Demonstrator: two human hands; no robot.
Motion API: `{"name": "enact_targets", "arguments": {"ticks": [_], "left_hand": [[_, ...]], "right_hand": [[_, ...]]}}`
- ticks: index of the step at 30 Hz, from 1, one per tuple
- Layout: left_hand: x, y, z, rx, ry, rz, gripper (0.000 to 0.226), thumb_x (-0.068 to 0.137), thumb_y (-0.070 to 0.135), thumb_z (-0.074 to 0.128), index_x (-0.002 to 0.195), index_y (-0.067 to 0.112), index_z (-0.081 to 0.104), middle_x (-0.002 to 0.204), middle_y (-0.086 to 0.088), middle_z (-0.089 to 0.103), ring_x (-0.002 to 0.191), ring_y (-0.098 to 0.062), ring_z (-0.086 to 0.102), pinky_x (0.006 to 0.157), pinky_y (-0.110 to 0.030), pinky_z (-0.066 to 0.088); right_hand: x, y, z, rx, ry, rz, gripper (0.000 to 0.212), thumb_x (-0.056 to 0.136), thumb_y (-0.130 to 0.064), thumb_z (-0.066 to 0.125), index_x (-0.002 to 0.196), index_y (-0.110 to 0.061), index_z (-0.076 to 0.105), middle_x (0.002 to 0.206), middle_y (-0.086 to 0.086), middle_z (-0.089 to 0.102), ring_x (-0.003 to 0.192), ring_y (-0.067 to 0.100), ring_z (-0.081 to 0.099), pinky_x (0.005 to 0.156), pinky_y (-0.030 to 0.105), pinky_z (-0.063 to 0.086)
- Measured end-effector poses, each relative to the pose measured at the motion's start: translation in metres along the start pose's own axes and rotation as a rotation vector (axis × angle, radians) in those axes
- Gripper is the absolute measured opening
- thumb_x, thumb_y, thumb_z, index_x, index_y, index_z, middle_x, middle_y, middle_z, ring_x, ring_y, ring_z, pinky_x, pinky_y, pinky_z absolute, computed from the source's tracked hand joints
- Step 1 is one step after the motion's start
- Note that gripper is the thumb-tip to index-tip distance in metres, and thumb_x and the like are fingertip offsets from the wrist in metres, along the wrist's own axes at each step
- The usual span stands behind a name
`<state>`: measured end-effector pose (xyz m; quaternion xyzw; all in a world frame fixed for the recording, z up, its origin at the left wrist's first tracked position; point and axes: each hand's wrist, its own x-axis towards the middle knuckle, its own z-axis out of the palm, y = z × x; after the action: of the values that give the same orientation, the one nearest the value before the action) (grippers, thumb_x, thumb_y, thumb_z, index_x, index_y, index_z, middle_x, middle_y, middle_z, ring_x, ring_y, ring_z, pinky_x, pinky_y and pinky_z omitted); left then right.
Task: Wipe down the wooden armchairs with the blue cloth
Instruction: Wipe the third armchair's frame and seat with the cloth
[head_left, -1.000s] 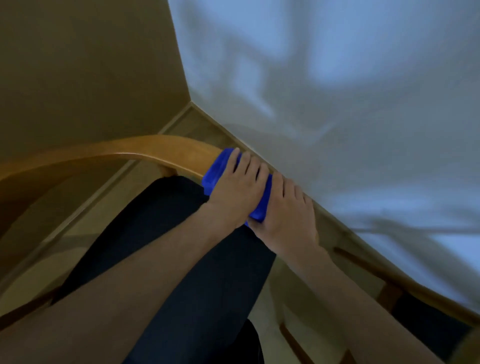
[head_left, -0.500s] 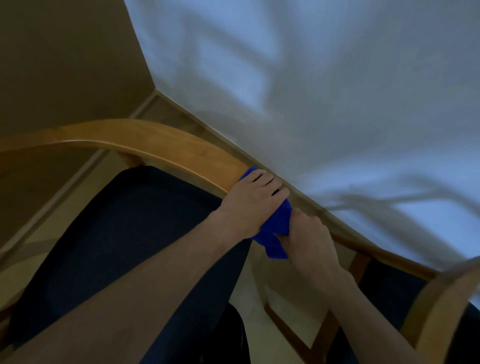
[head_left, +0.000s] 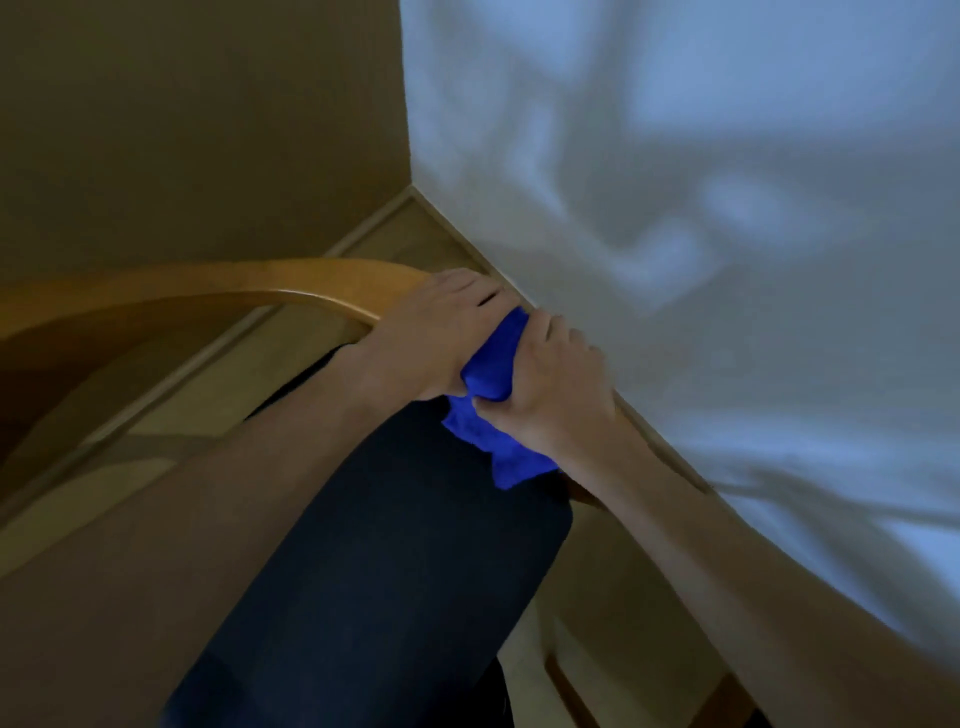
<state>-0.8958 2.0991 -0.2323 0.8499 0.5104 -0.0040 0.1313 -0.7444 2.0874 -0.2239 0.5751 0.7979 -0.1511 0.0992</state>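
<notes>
1. Left hand (head_left: 426, 338): fingers curled over the end of the curved wooden rail (head_left: 218, 288) of the armchair, clamping the blue cloth (head_left: 493, 395) against the wood; fingertips out of sight past the far edge.
2. Right hand (head_left: 556, 384): fingers clenched round the bunched cloth from the other side, thumb pressed into the fabric; knuckles touching the left hand.
3. Blue cloth: wadded between both hands at the rail end, a loose corner hanging down below the right wrist, over the dark seat cushion (head_left: 389, 571).
4. Both forearms: reaching in from the bottom edge, left forearm crossing over the cushion, right forearm running along the base of the pale wall (head_left: 675, 208).
5. Surroundings: tan wall (head_left: 182, 130) at left, meeting the pale wall in a corner directly behind the hands; skirting strip (head_left: 358, 234) and tan floor (head_left: 270, 358) beneath the rail.
6. Obstructions: pale wall just beside the right hand; rail end hidden under the left hand; brown wooden frame parts (head_left: 571, 691) showing at bottom right, too dim for detail.
7. Against the view half a second back: hands now pressed closer together, cloth more crumpled with a longer hanging tail; second armchair at right gone from view; corner of the walls now nearer the centre.
</notes>
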Motion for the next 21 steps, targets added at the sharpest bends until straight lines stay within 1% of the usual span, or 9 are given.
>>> {"name": "enact_targets", "arguments": {"ticks": [2, 5, 7, 10, 12, 14, 17, 19, 21], "left_hand": [[-0.013, -0.027, -0.005, -0.002, 0.000, -0.118, 0.085, 0.063, 0.038, 0.083, 0.134, 0.016, 0.043, 0.132, -0.003, 0.052, 0.122, -0.021, 0.046, 0.106, -0.033, 0.033], [-0.037, -0.061, -0.011, -0.017, -0.004, -0.329, 0.070, 0.069, 0.027, 0.080, 0.129, 0.017, 0.045, 0.124, -0.002, 0.054, 0.115, -0.021, 0.050, 0.096, -0.036, 0.045], [-0.056, -0.081, -0.018, -0.012, -0.031, -0.486, 0.057, 0.075, 0.020, 0.075, 0.123, 0.017, 0.046, 0.117, -0.002, 0.054, 0.109, -0.023, 0.052, 0.087, -0.037, 0.048], [-0.084, -0.105, -0.028, 0.080, -0.088, -0.662, 0.037, 0.082, 0.013, 0.067, 0.112, 0.015, 0.048, 0.109, -0.005, 0.054, 0.103, -0.024, 0.053, 0.074, -0.032, 0.038], [-0.109, -0.118, -0.037, 0.153, -0.110, -0.731, 0.031, 0.084, 0.010, 0.063, 0.111, 0.013, 0.049, 0.109, -0.006, 0.054, 0.103, -0.025, 0.054, 0.073, -0.032, 0.037], [-0.135, -0.128, -0.047, 0.181, -0.115, -0.789, 0.030, 0.085, 0.011, 0.062, 0.111, 0.012, 0.049, 0.110, -0.007, 0.054, 0.104, -0.026, 0.054, 0.074, -0.033, 0.039], [-0.179, -0.138, -0.063, 0.102, -0.108, -0.935, 0.037, 0.082, 0.014, 0.068, 0.113, 0.012, 0.048, 0.110, -0.005, 0.053, 0.105, -0.026, 0.055, 0.066, -0.033, 0.039], [-0.216, -0.140, -0.071, 0.011, -0.090, -1.020, 0.041, 0.081, 0.015, 0.070, 0.116, 0.012, 0.047, 0.110, -0.005, 0.053, 0.103, -0.027, 0.056, 0.066, -0.035, 0.043], [-0.255, -0.138, -0.074, -0.088, -0.048, -1.089, 0.046, 0.081, 0.016, 0.070, 0.119, 0.012, 0.046, 0.110, -0.008, 0.054, 0.101, -0.030, 0.058, 0.070, -0.040, 0.050]], "right_hand": [[0.024, -0.024, -0.001, -0.021, 0.035, -0.079, 0.080, 0.069, -0.064, 0.070, 0.122, -0.011, 0.041, 0.101, 0.002, 0.044, 0.095, 0.026, 0.052, 0.082, 0.038, 0.042], [0.058, -0.063, -0.002, -0.045, 0.061, -0.204, 0.077, 0.068, -0.056, 0.075, 0.121, -0.011, 0.042, 0.112, 0.006, 0.054, 0.100, 0.028, 0.054, 0.082, 0.039, 0.041], [0.075, -0.092, -0.002, -0.085, 0.065, -0.300, 0.073, 0.071, -0.052, 0.076, 0.121, -0.011, 0.043, 0.115, 0.008, 0.055, 0.104, 0.029, 0.055, 0.085, 0.040, 0.042], [0.097, -0.135, -0.001, -0.161, 0.067, -0.462, 0.066, 0.079, -0.049, 0.072, 0.124, -0.010, 0.043, 0.118, 0.010, 0.057, 0.107, 0.030, 0.057, 0.087, 0.041, 0.043], [0.105, -0.168, -0.001, -0.155, 0.024, -0.555, 0.059, 0.085, -0.046, 0.069, 0.123, -0.010, 0.042, 0.118, 0.010, 0.058, 0.108, 0.031, 0.058, 0.084, 0.040, 0.042], [0.106, -0.202, -0.005, -0.123, -0.047, -0.618, 0.055, 0.087, -0.044, 0.068, 0.121, -0.010, 0.041, 0.117, 0.009, 0.057, 0.107, 0.031, 0.058, 0.082, 0.040, 0.042], [0.099, -0.249, -0.013, -0.076, -0.132, -0.691, 0.061, 0.083, -0.042, 0.073, 0.124, -0.011, 0.040, 0.120, 0.008, 0.055, 0.110, 0.030, 0.055, 0.088, 0.041, 0.044], [0.089, -0.279, -0.018, -0.093, -0.136, -0.775, 0.064, 0.081, -0.042, 0.076, 0.124, -0.012, 0.040, 0.123, 0.007, 0.054, 0.113, 0.030, 0.054, 0.088, 0.041, 0.041], [0.074, -0.309, -0.022, -0.150, -0.109, -0.878, 0.070, 0.078, -0.043, 0.078, 0.127, -0.012, 0.039, 0.126, 0.008, 0.053, 0.116, 0.031, 0.052, 0.088, 0.040, 0.039]]}}
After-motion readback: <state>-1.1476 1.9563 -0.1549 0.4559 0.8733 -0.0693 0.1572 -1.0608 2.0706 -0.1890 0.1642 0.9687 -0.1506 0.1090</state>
